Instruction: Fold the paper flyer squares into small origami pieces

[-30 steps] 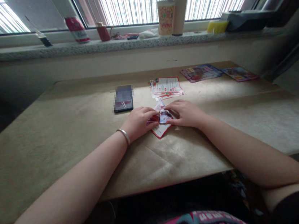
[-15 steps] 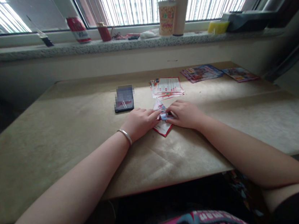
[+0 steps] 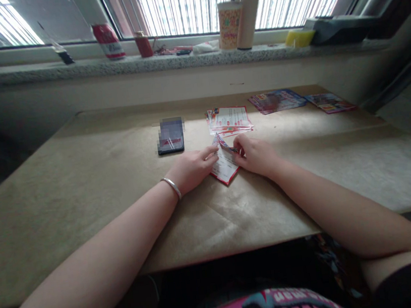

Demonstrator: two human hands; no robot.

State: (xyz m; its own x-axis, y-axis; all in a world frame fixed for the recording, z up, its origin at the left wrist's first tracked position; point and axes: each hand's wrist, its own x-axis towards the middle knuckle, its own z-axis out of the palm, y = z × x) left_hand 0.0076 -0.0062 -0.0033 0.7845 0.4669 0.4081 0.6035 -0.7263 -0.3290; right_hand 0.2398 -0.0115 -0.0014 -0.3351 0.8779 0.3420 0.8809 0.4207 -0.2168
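Observation:
A folded sheet of paper (image 3: 225,167), white with print and a red border, lies on the table with its lower corner pointing toward me. My left hand (image 3: 195,169), a silver bangle on its wrist, holds the sheet's left side between thumb and fingers. On the other side my right hand (image 3: 256,154) pinches a colourful flap and holds it raised from the sheet. The fold's narrow tip points away from me, close to a stack of printed sheets (image 3: 230,117). Parts of both side edges are hidden under my fingers.
A phone (image 3: 170,137) lies left of the paper stack. Colourful printed booklets (image 3: 277,100) and another one (image 3: 330,102) lie at the table's back right. On the windowsill (image 3: 187,62) stand a red can (image 3: 107,41), a paper cup (image 3: 230,26) and a yellow sponge (image 3: 299,38).
The fingers of both hands have drawn apart. The right flap has lifted and swung to the right with my right hand, uncovering the printed white middle of the sheet.

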